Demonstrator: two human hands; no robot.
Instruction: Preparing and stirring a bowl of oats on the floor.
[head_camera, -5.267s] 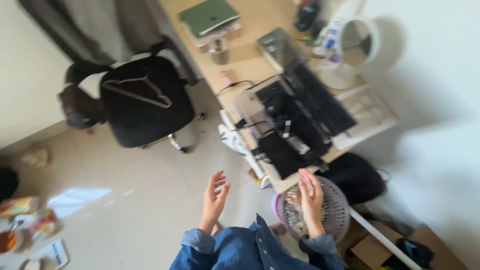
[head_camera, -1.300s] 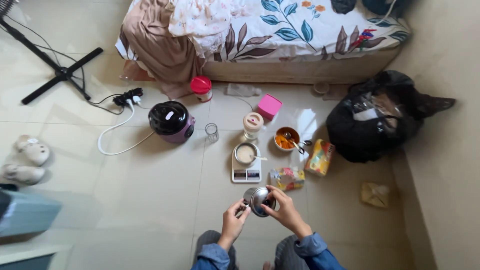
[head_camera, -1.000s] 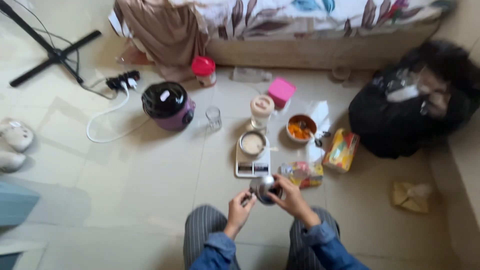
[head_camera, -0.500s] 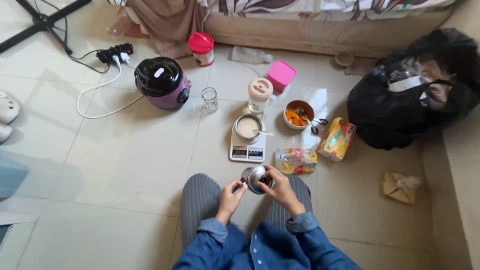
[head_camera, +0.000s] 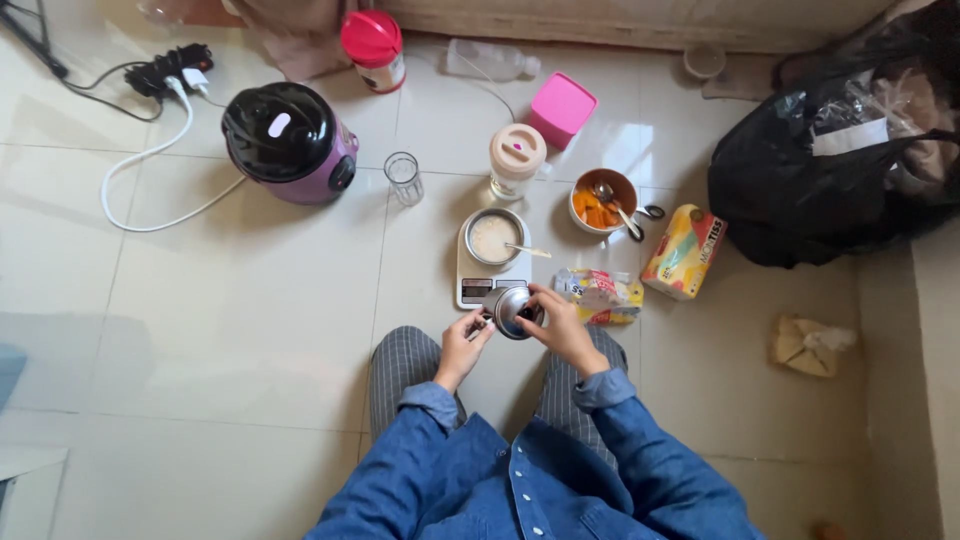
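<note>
I sit on a tiled floor in a denim shirt and striped trousers. My right hand (head_camera: 562, 322) grips a small round steel pot (head_camera: 507, 310) from the right side. My left hand (head_camera: 463, 341) pinches something thin at the pot's left, likely its handle. Just beyond the pot lies a white kitchen scale (head_camera: 483, 278) bearing a steel bowl (head_camera: 497, 238) of pale mixture with a spoon in it.
Around the scale stand a clear glass (head_camera: 403, 177), a beige-lidded jar (head_camera: 516, 160), a pink box (head_camera: 562, 108), a bowl of orange pieces (head_camera: 602, 199), a snack packet (head_camera: 600, 294) and a yellow carton (head_camera: 685, 251). A purple cooker (head_camera: 289, 141) is at left, a black bag (head_camera: 835, 160) at right.
Five seconds ago I faced a desk with both hands bare. Since one second ago the view has dropped closer to the floor while both hands keep the steel pot.
</note>
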